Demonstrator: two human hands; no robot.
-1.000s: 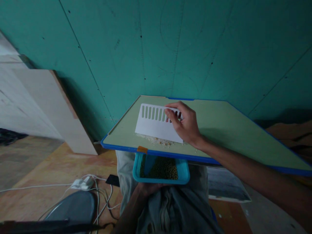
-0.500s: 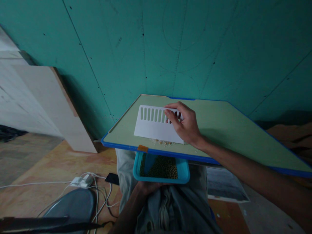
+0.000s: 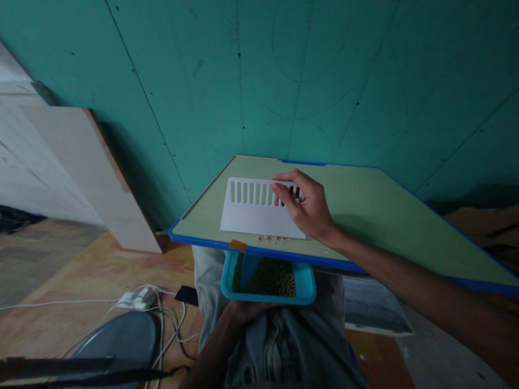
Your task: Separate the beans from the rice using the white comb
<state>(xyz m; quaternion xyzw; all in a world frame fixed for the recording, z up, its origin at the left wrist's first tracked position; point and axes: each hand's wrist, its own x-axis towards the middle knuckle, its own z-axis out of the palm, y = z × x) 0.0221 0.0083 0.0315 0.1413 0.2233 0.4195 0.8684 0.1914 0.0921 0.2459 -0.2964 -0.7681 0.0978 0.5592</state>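
My right hand [image 3: 306, 202] grips a white plastic scraper [image 3: 255, 216] with a row of slots, its fingers closed over the upper right part. The scraper's lower edge meets the pale green tabletop [image 3: 352, 210]. Along that edge lie small beige grains and crumbs [image 3: 270, 238], close to the blue-edged front. Just below the table edge is a blue tray [image 3: 267, 298] holding dark green grains [image 3: 263, 275] and a patch of beige ones [image 3: 287, 282]. My left hand [image 3: 247, 309] holds the tray from underneath; most of its fingers are hidden.
A green wall [image 3: 203, 81] rises behind the table. Orange tape [image 3: 237, 246] marks the front edge. At lower left are a grey stool seat [image 3: 117, 340], white cables with a power strip [image 3: 138, 298] and a dark phone-like object [image 3: 187, 295]. A board [image 3: 81, 162] leans at left.
The scraper's left end has come slightly nearer the table's front edge. Fewer crumbs show along it. The tray and my left hand stay in place.
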